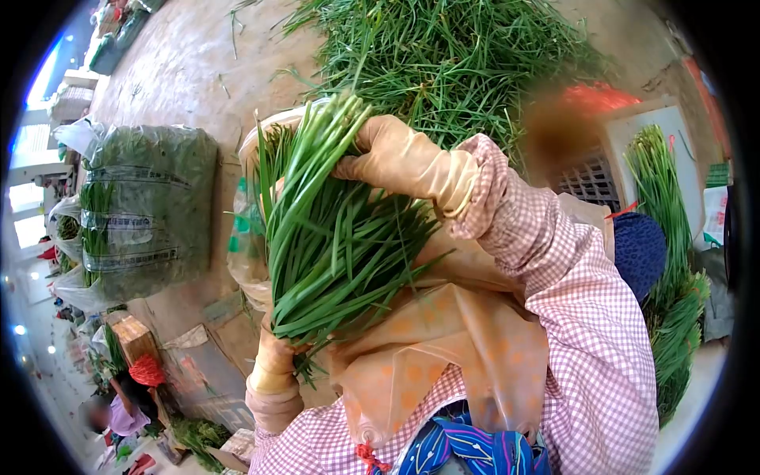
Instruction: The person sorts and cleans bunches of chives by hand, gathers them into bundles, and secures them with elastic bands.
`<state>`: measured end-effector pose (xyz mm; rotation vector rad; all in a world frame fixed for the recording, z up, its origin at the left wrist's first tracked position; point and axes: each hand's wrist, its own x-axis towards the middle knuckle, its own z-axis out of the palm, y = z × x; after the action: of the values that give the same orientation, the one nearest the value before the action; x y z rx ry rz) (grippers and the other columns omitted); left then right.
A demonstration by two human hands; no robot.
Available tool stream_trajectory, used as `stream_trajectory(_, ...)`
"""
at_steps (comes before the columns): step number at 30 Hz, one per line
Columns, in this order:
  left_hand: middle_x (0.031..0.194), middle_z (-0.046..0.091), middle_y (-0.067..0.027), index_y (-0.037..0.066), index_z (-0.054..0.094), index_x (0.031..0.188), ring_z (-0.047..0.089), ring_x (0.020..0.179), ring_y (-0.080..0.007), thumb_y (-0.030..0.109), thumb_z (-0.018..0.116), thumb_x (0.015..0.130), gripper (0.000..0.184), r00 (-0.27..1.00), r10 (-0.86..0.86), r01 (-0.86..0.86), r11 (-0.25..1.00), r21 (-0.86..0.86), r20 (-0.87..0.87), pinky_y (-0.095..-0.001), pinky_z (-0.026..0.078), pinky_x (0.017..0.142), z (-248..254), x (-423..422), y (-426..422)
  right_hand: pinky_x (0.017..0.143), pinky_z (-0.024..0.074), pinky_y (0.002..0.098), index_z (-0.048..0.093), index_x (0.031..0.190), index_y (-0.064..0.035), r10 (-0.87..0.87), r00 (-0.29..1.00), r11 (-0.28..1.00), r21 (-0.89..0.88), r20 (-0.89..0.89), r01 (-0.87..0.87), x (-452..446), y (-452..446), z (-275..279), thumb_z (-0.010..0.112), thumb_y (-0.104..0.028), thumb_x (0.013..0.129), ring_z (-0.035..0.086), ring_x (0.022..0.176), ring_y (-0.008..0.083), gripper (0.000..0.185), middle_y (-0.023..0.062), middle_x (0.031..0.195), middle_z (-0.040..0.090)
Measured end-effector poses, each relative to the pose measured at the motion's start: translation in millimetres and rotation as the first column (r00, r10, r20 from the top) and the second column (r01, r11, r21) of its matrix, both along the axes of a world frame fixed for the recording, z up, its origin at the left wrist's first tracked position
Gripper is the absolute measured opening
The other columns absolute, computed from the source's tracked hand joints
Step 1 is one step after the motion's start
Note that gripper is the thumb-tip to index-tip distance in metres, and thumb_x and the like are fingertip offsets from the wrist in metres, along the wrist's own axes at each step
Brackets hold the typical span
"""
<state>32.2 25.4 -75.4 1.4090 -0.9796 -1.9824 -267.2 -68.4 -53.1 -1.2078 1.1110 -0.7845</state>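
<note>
A thick bunch of garlic chives (340, 245) slants across my lap, pale cut ends up and green leaves fanning down towards me. My right hand (388, 158), in a tan glove, is closed on the bunch near its upper end, fingers partly behind the stems. At the lower left, my gloved left hand (275, 352) grips the bunch from its left side and from below; leaves hide most of its fingers. A translucent tan apron (443, 324) covers my lap beneath the leaves. Behind the bunch, a plastic bag with green marks (245, 229) shows.
A large heap of loose chives (443, 55) lies on the floor ahead. To the left stands a plastic-wrapped bale of greens (150, 214). Bundled chives (661, 182) lie on the right, near a dark crate (590, 184). Another person (127, 412) is at the far lower left.
</note>
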Motion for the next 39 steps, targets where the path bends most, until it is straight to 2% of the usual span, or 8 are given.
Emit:
stream_trajectory(6,0.122,0.061,-0.0114,0.001,0.045,0.135,0.061,0.105,-0.0199,0.012,0.058,0.091,0.047,1.000,0.005,-0.005,1.000,-0.006,0.003,-0.0326,0.051,0.089,-3.0,-0.7,0.3,0.034,0.0236,0.0234,0.063,0.097,-0.0013,-0.085,0.764,0.981,0.189,0.640,-0.049,-25.4,3.9,1.9,0.055,-0.021,0.096,0.033,0.037,0.0064,0.021,-0.0046,0.050,0.039)
stream_trajectory(9,0.122,0.060,-0.0114,0.001,0.045,0.135,0.061,0.105,-0.0198,0.012,0.058,0.091,0.047,1.000,-0.004,0.004,1.000,-0.015,0.002,-0.0326,0.050,0.090,-5.7,-1.8,-2.9,0.035,0.0285,0.0231,0.060,0.102,-0.0041,0.168,0.578,0.969,-0.243,0.799,0.054,-75.9,7.3,-10.7,0.051,-0.030,0.097,0.036,0.040,0.0054,0.028,-0.0066,0.054,0.041)
stream_trajectory(14,0.122,0.060,-0.0113,0.001,0.045,0.135,0.060,0.105,-0.0197,0.011,0.058,0.091,0.047,1.000,-0.015,0.015,0.999,-0.033,0.001,-0.0326,0.050,0.090,-7.6,-4.3,-5.8,0.053,0.0517,0.0279,0.056,0.117,-0.0070,-0.231,0.967,0.960,0.140,-0.104,0.244,-173.0,-1.6,-61.1,0.061,-0.039,0.091,0.057,0.058,0.0120,0.041,0.0040,0.078,0.062)
stream_trajectory(18,0.122,0.060,-0.0113,0.001,0.045,0.135,0.060,0.105,-0.0196,0.011,0.058,0.091,0.047,1.000,-0.018,0.018,0.999,-0.038,0.005,-0.0325,0.050,0.090,-8.1,-5.8,-5.7,0.086,0.0503,0.0305,0.043,0.140,-0.0076,-0.387,0.896,0.921,-0.135,-0.218,0.365,-124.6,18.6,-70.2,0.070,-0.041,0.084,0.059,0.102,0.0221,0.070,0.0153,0.126,0.053)
stream_trajectory(26,0.122,0.060,-0.0112,0.001,0.045,0.135,0.060,0.105,-0.0194,0.011,0.058,0.091,0.047,1.000,-0.015,0.016,0.999,-0.042,0.009,-0.0325,0.050,0.091,-7.1,-4.4,-7.2,0.068,0.0489,0.0279,0.065,0.095,-0.0004,-0.226,0.973,0.874,-0.431,0.051,0.226,-38.3,-3.2,-26.5,0.066,-0.025,0.091,0.054,0.070,0.0109,0.025,0.0032,0.076,0.065)
stream_trajectory(31,0.123,0.060,-0.0111,0.001,0.045,0.135,0.060,0.105,-0.0193,0.011,0.058,0.091,0.047,1.000,-0.011,0.011,0.999,-0.041,0.004,-0.0324,0.050,0.091,-9.1,-2.0,-6.0,0.068,0.0489,0.0259,0.065,0.090,-0.0032,-0.667,0.709,0.721,-0.437,-0.228,0.537,-112.2,-20.9,-48.2,0.066,-0.021,0.090,0.057,0.073,0.0129,0.018,0.0027,0.078,0.065)
stream_trajectory(35,0.123,0.060,-0.0111,0.001,0.045,0.135,0.060,0.106,-0.0192,0.011,0.058,0.091,0.047,1.000,-0.012,0.012,0.999,-0.042,0.000,-0.0324,0.050,0.091,-10.4,-3.7,-7.1,0.084,0.0504,0.0321,0.067,0.102,-0.0027,-0.519,0.817,0.633,-0.755,-0.251,0.171,-82.0,-2.0,-11.3,0.066,-0.026,0.088,0.063,0.090,0.0254,0.027,0.0139,0.096,0.067)
stream_trajectory(39,0.123,0.060,-0.0111,0.001,0.045,0.135,0.060,0.106,-0.0191,0.010,0.058,0.091,0.047,1.000,-0.014,0.014,0.999,-0.039,0.005,-0.0324,0.049,0.091,-8.4,-4.4,-4.1,0.085,0.0488,0.0412,0.067,0.109,-0.0052,0.062,0.791,0.955,-0.193,-0.608,-0.223,-31.4,-6.7,13.0,0.061,-0.052,0.085,0.064,0.094,0.0330,0.052,0.0175,0.098,0.068)
